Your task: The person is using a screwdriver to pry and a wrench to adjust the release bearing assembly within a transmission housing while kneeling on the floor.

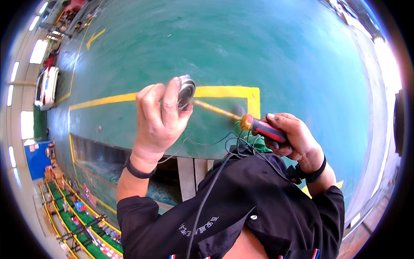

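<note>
At about 9 o'clock, far off by the rim, a white car stands on the green floor. Down at 7 o'clock run green conveyor lines carrying small parts too tiny to tell apart. Yellow floor lines frame a bay, with a sunken pit at its near edge — what lies in it is not clear.

Near the centre the left hand is raised, fingers clamped around a round metal part — a short, silvery ring or cup seen edge-on, its inside hidden. A black band sits on that wrist.

From the part's 4 o'clock side a yellowish screwdriver shaft runs to the right hand, which is closed on the red-and-black screwdriver handle; the tip touches the metal part. Thin black cables hang over the black jacket below.
</note>
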{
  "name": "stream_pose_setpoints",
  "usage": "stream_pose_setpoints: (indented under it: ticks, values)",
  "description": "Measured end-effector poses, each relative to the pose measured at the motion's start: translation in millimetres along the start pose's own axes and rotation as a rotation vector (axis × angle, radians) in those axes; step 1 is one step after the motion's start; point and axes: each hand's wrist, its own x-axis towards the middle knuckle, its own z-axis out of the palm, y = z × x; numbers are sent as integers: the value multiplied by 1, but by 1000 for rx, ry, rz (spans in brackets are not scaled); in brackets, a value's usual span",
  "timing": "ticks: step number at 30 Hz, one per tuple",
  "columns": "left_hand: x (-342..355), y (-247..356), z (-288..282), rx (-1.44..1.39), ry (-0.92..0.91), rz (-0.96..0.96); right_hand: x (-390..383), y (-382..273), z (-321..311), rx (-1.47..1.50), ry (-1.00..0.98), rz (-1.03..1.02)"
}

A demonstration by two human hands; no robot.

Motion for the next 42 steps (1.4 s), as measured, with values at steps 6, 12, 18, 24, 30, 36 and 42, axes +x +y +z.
stream_pose_setpoints:
  ticks: [6,12,18,24,30,36,42]
  values:
    - [49,-108,42,101,-5,-60,86,-110,49,-295,-11,-208]
    - [71,-216,88,178,2,-97,180,-197,108,-706,-20,-487]
    - [64,-342,138,185,-8,-98,294,-261,164,-762,-120,-185]
    - [67,-472,162,129,13,-150,400,-318,235,-371,-214,162]
    - [85,-586,188,6,12,-345,504,-370,266,-46,-257,222]
    - [118,-707,235,-105,-62,-588,615,-462,299,-135,-330,41]
    - [148,-827,276,-399,-106,-879,734,-569,334,-157,-314,-28]
